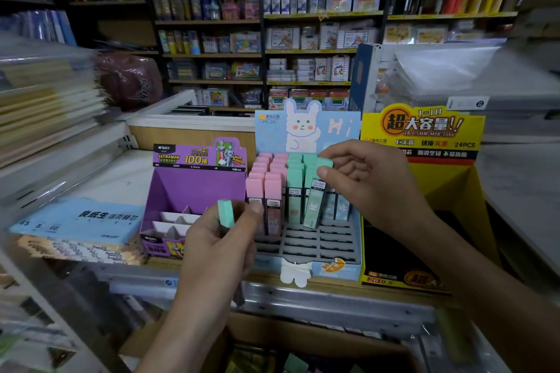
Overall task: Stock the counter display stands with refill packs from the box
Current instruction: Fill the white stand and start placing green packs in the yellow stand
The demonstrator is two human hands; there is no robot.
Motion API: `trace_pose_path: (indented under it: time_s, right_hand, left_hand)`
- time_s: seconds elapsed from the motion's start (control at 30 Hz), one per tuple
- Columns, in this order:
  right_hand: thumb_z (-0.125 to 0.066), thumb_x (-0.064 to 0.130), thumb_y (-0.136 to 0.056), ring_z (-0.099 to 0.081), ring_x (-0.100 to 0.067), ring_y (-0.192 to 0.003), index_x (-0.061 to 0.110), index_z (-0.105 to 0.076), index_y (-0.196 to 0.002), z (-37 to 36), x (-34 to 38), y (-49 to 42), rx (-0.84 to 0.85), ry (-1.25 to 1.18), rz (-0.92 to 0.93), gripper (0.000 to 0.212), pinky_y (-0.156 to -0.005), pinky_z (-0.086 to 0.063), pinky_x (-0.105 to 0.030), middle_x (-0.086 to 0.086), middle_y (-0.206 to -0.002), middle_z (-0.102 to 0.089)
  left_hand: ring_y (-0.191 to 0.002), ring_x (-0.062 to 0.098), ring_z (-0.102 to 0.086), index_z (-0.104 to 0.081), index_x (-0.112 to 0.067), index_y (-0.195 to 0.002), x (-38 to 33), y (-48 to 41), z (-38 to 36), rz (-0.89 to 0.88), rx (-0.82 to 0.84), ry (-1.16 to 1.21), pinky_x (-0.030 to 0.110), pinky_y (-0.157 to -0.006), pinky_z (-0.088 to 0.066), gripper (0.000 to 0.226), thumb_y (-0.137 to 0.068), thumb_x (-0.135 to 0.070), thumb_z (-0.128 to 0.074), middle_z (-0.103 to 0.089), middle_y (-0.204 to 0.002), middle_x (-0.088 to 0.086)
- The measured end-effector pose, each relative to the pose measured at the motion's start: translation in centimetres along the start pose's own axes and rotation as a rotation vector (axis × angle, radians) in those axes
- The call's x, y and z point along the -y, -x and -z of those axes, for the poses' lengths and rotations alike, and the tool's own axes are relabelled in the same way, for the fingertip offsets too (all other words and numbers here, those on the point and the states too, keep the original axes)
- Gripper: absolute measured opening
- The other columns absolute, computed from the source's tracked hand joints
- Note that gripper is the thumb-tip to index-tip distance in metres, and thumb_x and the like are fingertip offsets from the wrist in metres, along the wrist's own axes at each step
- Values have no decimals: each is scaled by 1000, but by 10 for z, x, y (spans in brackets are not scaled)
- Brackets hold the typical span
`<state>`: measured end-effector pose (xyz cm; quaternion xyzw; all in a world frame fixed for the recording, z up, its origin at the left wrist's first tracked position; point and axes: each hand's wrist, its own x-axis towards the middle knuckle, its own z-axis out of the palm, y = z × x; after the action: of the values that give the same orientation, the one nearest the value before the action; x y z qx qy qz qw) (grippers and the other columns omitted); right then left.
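A blue rabbit display stand (pixel 339 254) sits on the counter, its grey slotted tray partly filled with pink packs (pixel 268 182) on the left and mint-green packs (pixel 295 188) in the middle. My right hand (pixel 372 182) pinches a mint-green refill pack (pixel 315 206) by its cap, tilted, its lower end at a tray slot. My left hand (pixel 221 245) holds another mint-green pack (pixel 225 213) upright in front of the stand. The front rows of slots are bare. The cardboard box (pixel 272 339) lies below the counter edge, mostly hidden by my arms.
A purple display stand (pixel 194 188) with white dividers stands left of the rabbit stand; a yellow one (pixel 424 142) stands to the right. Blue loose-leaf paper packs (pixel 81 221) lie at the left. Shelves of stationery (pixel 272 24) fill the background.
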<state>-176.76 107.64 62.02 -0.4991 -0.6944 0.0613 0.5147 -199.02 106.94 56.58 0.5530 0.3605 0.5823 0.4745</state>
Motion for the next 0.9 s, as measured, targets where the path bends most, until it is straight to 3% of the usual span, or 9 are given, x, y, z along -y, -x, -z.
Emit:
trace_pose_path:
  time_s: [0.13, 0.27, 0.47, 0.63, 0.9]
  right_hand:
    - [-78, 11, -84, -58, -36, -68, 13, -72, -101, 0, 2, 0, 16, -19, 22, 19, -60, -50, -42, -14, -75, -64]
    - [-77, 10, -84, -53, -38, -67, 11, -66, -94, 3, 3, 1, 38, -27, 48, 15, -58, -47, -45, -17, -72, -59]
    - [-77, 10, -85, -55, -36, -67, 7, -68, -94, 2, 4, 2, 85, 17, 97, 13, -57, -47, -44, -16, -74, -59]
    - [-79, 13, -83, -59, -11, -67, 10, -74, -92, -1, 7, 1, 95, 203, 174, 10, -62, -49, -21, 0, -78, -66]
    - [-80, 14, -82, -53, 0, -68, 12, -76, -93, -1, 9, 3, 95, 307, 180, 12, -64, -39, -9, 5, -82, -60]
  left_hand:
    - [-48, 25, -36, -57, -22, -68, 5, 0, 6, 40, 27, 20, 28, -42, -34, 28, -87, -40, -66, -46, -56, 5]
    - [-45, 21, -42, -67, -12, -83, 10, -5, 6, 76, 38, 179, 29, -42, -33, 27, -74, -36, -59, -50, -64, 7]
    - [-48, 19, -47, -68, -17, -77, 7, -6, 4, 147, 45, 238, 30, -42, -38, 24, -76, -21, -44, -53, -63, 7]
    - [-52, 20, -52, -69, -20, -76, -1, -3, 1, 134, 63, 259, 31, -47, -42, 21, -77, -17, -48, -56, -65, 8]
    - [-65, 19, -58, -69, -14, -88, -1, 6, 1, 10, 74, 103, 25, -57, -50, 23, -103, -13, -51, -64, -73, 9]
